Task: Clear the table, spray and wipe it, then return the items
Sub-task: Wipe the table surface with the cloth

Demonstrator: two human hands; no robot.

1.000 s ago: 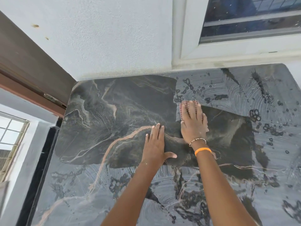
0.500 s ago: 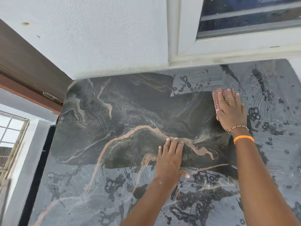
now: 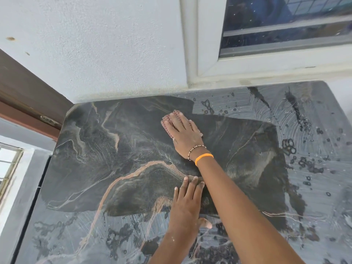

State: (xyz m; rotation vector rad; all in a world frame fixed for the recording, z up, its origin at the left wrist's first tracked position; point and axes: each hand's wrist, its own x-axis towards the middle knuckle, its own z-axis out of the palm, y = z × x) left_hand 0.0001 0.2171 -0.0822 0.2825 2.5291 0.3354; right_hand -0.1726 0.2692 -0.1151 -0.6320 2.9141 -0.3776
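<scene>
A dark marble-patterned table (image 3: pixel 91 153) fills the lower view, with wet streaks and droplets along its right side and front. My right hand (image 3: pixel 185 135) lies flat on a pink cloth (image 3: pixel 167 121) and presses it onto the tabletop near the back middle; only the cloth's left edge shows past the fingers. My left hand (image 3: pixel 187 204) rests palm down on the table nearer to me, fingers together, holding nothing. The right forearm crosses just right of the left hand.
A white wall (image 3: pixel 95 54) meets the table's back edge. A window frame (image 3: pixel 209 73) stands behind the back right. A brown door frame (image 3: pixel 24 96) lies at the left. The table's left edge (image 3: pixel 47 168) drops off beside a second window.
My right hand has slid the cloth leftward and toward the back of the table after sweeping right. The left hand stays pressed in about the same spot.
</scene>
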